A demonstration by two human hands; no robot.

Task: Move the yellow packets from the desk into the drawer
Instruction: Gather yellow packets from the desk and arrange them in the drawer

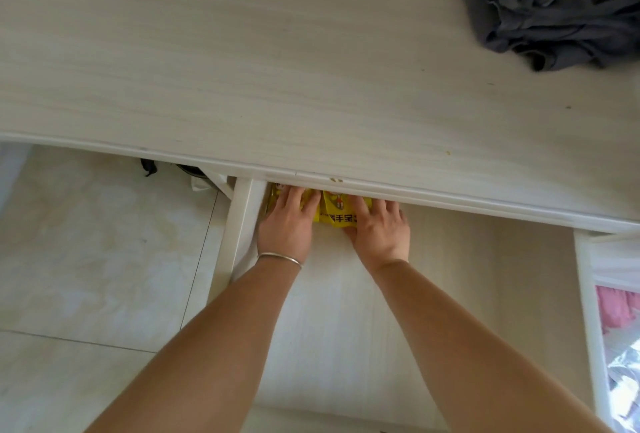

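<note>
The yellow packets [334, 212] lie at the back of the open drawer [467, 276], partly hidden under the desk's front edge. My left hand [287, 221], with a silver bangle at the wrist, presses flat on the packets' left part with straight fingers. My right hand [379, 228] lies on the packets' right part, fingers stretched over the top and the thumb tucked under the near edge. How many packets there are I cannot tell. The desk top [277, 68] holds no yellow packets in view.
A crumpled dark grey cloth [550, 13] lies at the desk's back right. Pale floor tiles [97, 252] show at the left. A second compartment at the far right holds pink fabric [614, 309]. The drawer's white left wall [239, 224] stands beside my left hand.
</note>
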